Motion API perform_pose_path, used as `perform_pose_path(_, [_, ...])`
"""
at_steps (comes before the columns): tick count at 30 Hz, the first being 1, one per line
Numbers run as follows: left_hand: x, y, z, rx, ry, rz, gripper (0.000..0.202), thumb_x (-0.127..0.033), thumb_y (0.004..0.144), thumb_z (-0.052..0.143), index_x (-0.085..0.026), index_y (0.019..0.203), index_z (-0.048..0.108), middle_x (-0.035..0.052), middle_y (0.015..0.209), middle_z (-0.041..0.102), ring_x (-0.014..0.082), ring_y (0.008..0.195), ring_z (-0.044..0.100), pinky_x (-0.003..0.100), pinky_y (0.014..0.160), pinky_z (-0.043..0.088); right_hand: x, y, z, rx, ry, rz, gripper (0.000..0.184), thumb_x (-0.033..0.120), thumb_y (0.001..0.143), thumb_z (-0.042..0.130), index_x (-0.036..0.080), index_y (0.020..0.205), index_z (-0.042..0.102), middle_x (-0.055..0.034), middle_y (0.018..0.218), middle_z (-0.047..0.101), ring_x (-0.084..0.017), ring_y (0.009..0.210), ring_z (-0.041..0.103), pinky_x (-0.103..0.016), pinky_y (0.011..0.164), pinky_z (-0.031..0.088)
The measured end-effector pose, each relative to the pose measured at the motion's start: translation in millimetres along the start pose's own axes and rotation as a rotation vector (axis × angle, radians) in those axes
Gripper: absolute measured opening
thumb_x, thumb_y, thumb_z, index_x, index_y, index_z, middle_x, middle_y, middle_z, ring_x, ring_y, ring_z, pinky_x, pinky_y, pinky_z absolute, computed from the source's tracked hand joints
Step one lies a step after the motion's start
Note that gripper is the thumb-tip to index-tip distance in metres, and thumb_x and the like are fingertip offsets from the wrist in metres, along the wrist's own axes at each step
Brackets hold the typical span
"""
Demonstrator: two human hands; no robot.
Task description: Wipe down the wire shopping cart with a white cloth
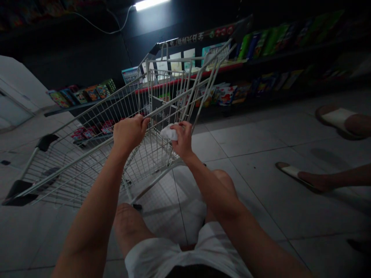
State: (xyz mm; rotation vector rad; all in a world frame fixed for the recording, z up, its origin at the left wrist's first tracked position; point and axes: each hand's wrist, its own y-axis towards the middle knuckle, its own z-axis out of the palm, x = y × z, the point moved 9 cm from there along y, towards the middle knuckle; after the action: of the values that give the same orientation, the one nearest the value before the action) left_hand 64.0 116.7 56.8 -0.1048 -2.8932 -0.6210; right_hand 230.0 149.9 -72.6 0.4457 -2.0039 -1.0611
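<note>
A metal shopping cart (139, 154) stands in front of me, seen from its side and tilted in the picture. My left hand (129, 133) is closed around the cart's upper side rail. In my right hand (183, 138) is a crumpled white cloth or tissue (169, 132), pinched between the fingers against the wire side, a little below the rail. Whether the cloth presses on the wires I cannot tell. The cart's handle bar (199, 36) with printed lettering is at the far upper end. A grey panel (162, 112) with writing hangs inside the cart.
Dark shelves behind the cart hold boxed goods (171, 69) and bagged goods (226, 94). A lit tube lamp (152, 4) hangs above, with a white cable. Another person's sandalled feet (307, 177) are on the tiled floor (246, 170) at right. A white door-like panel (17, 88) is at left.
</note>
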Motion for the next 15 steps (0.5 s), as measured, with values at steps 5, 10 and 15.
perform_pose_path(5, [0, 0, 1.2, 0.011, 0.001, -0.006, 0.057, -0.056, 0.098, 0.022, -0.021, 0.105, 0.066, 0.0126, 0.090, 0.072, 0.0270, 0.082, 0.065, 0.037, 0.070, 0.042, -19, -23, 19, -0.032, -0.014, 0.095, 0.036, 0.014, 0.080, 0.054, 0.022, 0.114, 0.061, -0.0104, 0.122, 0.042, -0.027, 0.120, 0.043, -0.048, 0.107, 0.040])
perform_pose_path(10, [1, 0, 1.3, 0.003, -0.019, -0.013, 0.057, -0.056, 0.098, 0.023, -0.019, 0.107, 0.066, 0.0139, 0.092, 0.072, 0.0288, 0.085, 0.066, 0.038, 0.072, 0.043, -32, -140, 95, 0.417, 0.006, 0.202, 0.037, 0.002, 0.071, 0.055, 0.020, 0.100, 0.069, -0.0098, 0.113, 0.053, -0.023, 0.113, 0.048, -0.041, 0.104, 0.043])
perform_pose_path(15, [0, 0, 0.4, -0.002, -0.025, 0.010, 0.058, -0.055, 0.098, 0.022, -0.020, 0.107, 0.067, 0.0139, 0.091, 0.072, 0.0286, 0.083, 0.066, 0.038, 0.070, 0.042, -53, -196, 89, 0.299, 0.501, 0.690, 0.035, -0.003, 0.056, 0.054, 0.018, 0.080, 0.067, -0.0067, 0.101, 0.056, -0.022, 0.111, 0.053, -0.041, 0.107, 0.041])
